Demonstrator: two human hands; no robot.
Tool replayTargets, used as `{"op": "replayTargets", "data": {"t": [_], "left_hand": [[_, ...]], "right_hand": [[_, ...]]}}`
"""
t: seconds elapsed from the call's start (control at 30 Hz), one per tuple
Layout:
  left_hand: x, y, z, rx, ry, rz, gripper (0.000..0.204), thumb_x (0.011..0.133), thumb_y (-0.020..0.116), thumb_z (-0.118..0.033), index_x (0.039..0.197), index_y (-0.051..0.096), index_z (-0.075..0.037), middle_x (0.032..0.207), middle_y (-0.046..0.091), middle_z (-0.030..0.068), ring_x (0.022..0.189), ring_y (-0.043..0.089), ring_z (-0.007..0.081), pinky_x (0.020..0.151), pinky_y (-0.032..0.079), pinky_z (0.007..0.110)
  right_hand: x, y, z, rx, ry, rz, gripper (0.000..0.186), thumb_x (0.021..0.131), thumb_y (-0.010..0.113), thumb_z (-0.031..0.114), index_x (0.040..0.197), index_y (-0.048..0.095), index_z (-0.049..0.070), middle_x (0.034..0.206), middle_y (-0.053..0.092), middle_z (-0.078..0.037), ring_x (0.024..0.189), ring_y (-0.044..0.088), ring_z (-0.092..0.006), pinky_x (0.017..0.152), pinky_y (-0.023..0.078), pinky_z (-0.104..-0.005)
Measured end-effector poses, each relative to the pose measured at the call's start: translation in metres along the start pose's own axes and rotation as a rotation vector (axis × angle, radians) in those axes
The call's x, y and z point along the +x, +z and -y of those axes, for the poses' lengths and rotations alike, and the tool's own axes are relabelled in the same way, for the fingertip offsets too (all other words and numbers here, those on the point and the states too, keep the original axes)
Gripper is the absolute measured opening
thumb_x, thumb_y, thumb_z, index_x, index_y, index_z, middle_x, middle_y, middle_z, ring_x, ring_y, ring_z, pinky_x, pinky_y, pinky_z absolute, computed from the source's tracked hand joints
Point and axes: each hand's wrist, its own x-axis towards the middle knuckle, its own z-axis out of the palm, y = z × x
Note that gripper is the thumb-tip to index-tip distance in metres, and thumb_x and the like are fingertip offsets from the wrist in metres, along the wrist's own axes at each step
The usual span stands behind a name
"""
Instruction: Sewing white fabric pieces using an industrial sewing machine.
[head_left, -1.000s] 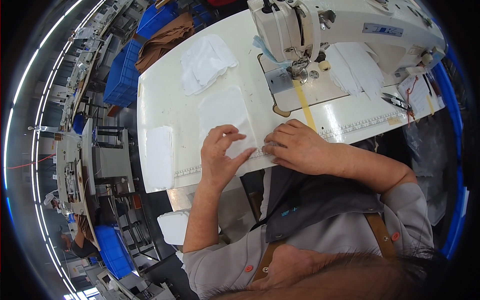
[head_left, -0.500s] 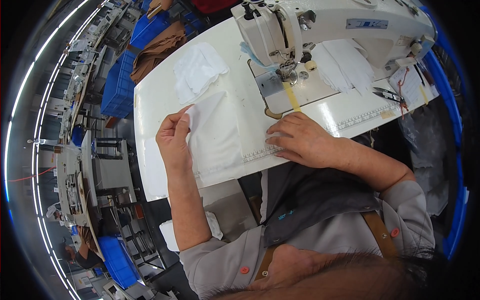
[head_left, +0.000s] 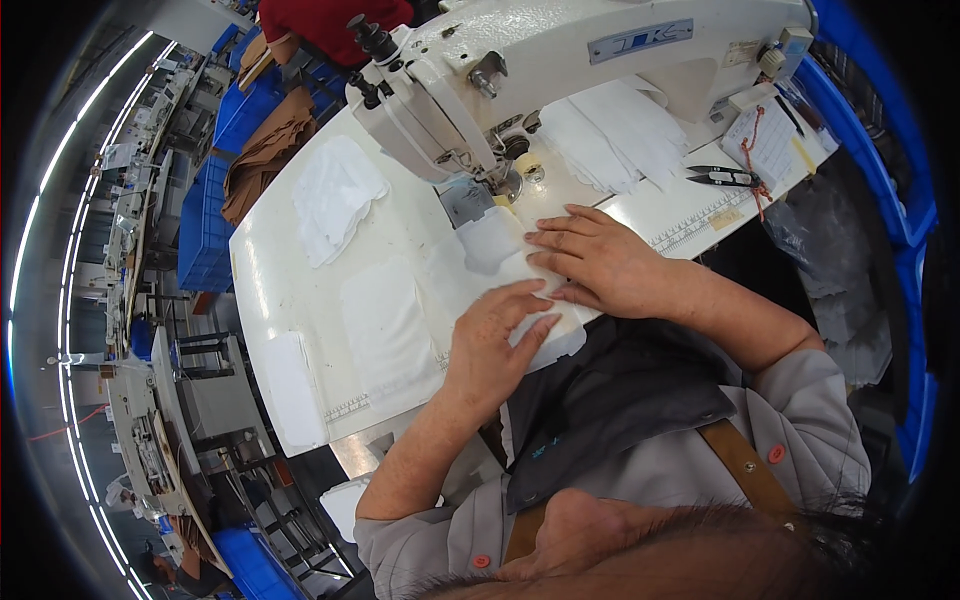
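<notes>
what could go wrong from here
The right hand is close to the presser foot, so a finger might get caught if the sewing machine ran. The white cloth could skew, as the left hand seems only to rest on it. The snips, loose toward the table's right end, might get knocked.

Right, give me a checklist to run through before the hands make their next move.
1. Both hands on the work: ok; left hand and right hand rest on the white cloth.
2. Fingers away from the presser foot: ok, both hands lie short of it.
3. Cloth's far edge under the foot: cannot tell from this angle.
4. Cloth wholly on the table: not ok, its near end reaches past the front edge.
5. Snips out of the way: ok, lying off to the right.
</notes>
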Motion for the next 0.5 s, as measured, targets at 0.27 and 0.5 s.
{"op": "replayTargets", "data": {"t": [0.27,0.5], "left_hand": [[0.030,0.008,0.036,0.600,0.019,0.151,0.095,0.098,0.059,-0.054,0.164,0.017,0.001,0.172,0.017,0.0204,0.160,0.012,0.0385,0.124,0.007,0.065],[0.040,0.005,0.039,0.672,-0.023,0.161,0.099,0.097,0.057,-0.058,0.165,0.014,0.001,0.173,0.014,0.0194,0.161,0.010,0.0370,0.123,0.006,0.067]], "right_hand": [[0.001,-0.023,-0.027,0.054,0.056,-0.165,0.028,0.087,0.077,0.026,0.107,0.069,0.008,0.117,0.069,-0.008,0.111,0.064,-0.0280,0.099,0.048,-0.0455],[-0.001,-0.066,-0.112,-0.226,0.467,-0.306,0.021,0.087,0.077,0.017,0.101,0.070,0.002,0.094,0.067,-0.013,0.091,0.069,-0.0326,0.078,0.055,-0.0437]]}}
